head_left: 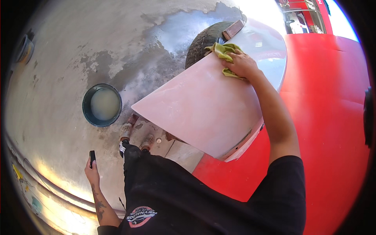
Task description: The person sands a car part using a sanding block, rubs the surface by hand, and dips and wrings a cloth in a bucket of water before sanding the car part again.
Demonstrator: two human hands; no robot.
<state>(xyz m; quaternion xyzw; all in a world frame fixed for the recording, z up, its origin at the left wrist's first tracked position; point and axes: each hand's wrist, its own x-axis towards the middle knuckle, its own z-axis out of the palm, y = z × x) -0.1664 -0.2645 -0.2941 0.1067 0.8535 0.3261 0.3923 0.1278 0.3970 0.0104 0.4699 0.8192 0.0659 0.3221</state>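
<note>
My right hand (241, 64) is closed on a crumpled yellow-green cloth (224, 51) and presses it onto a pale pinkish, primer-coloured car body panel (199, 102). The cloth lies by the panel's far edge, and one corner of it spreads out below my palm. Wet-looking shine shows on the panel's far right part. Low on the left, my left hand (92, 172) is wrapped round a small black block-like thing (92, 158), held away from the panel. Its exact kind I cannot make out.
A dark tyre (201, 43) stands beyond the panel, with a pinkish block (233, 29) next to it. A dark bucket (85, 102) of cloudy water sits on the concrete floor (58, 78), partly wet. Large red bodywork (321, 117) fills the right side. Another container (26, 51) stands far left.
</note>
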